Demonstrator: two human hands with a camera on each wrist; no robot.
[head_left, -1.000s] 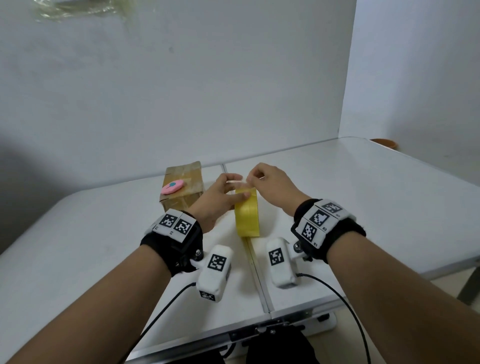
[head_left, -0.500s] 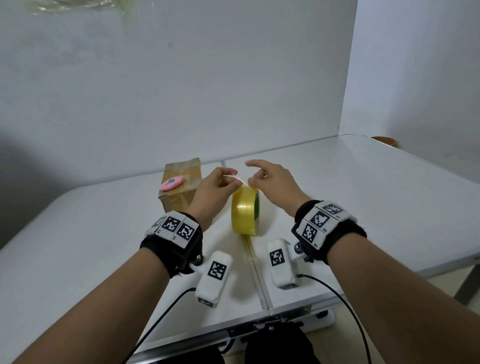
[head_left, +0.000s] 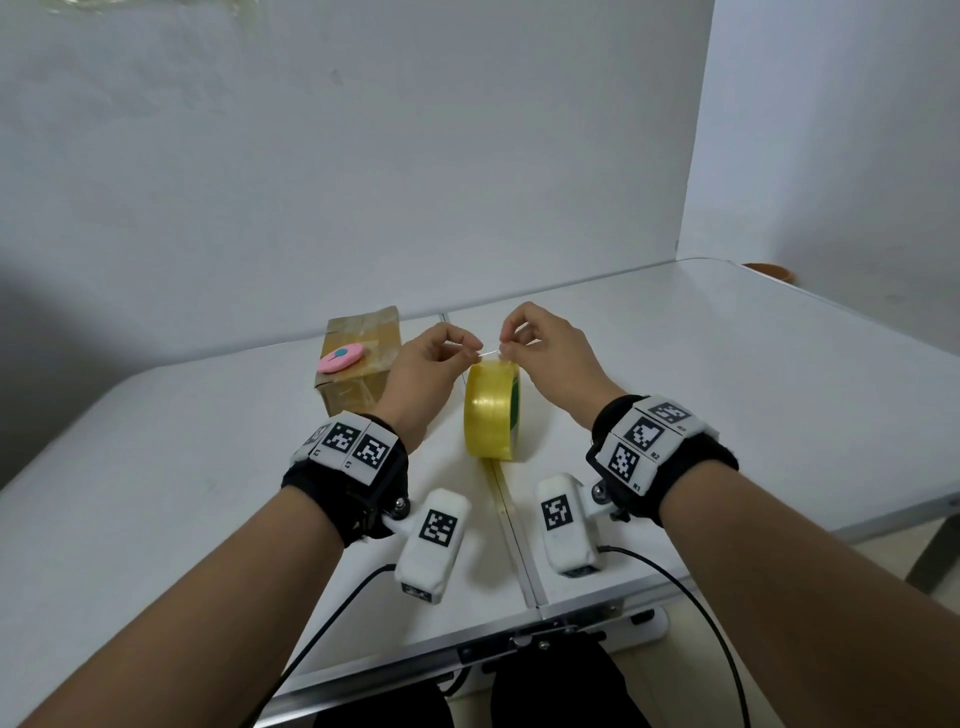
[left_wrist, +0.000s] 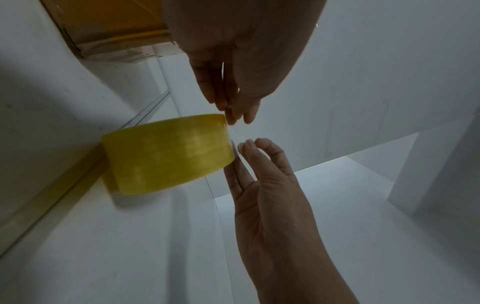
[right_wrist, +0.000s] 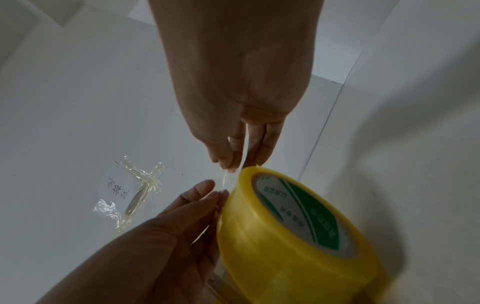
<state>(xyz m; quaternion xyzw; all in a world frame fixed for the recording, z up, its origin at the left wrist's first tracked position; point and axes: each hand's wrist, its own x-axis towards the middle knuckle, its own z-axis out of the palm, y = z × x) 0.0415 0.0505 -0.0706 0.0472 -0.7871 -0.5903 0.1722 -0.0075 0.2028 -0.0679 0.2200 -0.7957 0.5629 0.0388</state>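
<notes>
A yellow tape roll (head_left: 491, 415) with a green core stands on edge on the white table (head_left: 727, 389). A short clear strip of its tape (head_left: 488, 354) is peeled up above the roll's top. My left hand (head_left: 467, 352) pinches the strip's left edge with thumb and fingertips. My right hand (head_left: 506, 347) pinches its right edge. In the left wrist view my left hand (left_wrist: 237, 118) comes from above, and the right hand (left_wrist: 246, 144) reaches up beside the tape roll (left_wrist: 166, 152). The right wrist view shows the right hand (right_wrist: 233, 164) and the left hand (right_wrist: 218, 193) meeting over the tape roll (right_wrist: 285, 236).
A taped cardboard box (head_left: 358, 384) stands just left of my left hand, with a pink oval object (head_left: 340, 358) lying on top. An orange thing (head_left: 771, 270) peeks past the table's far right corner. Crumpled clear tape with a paper note (right_wrist: 132, 189) sticks to the wall.
My left hand left the roll's top and took the tape end. The roll turned a little, showing its green core. Both hands rose slightly with the strip.
</notes>
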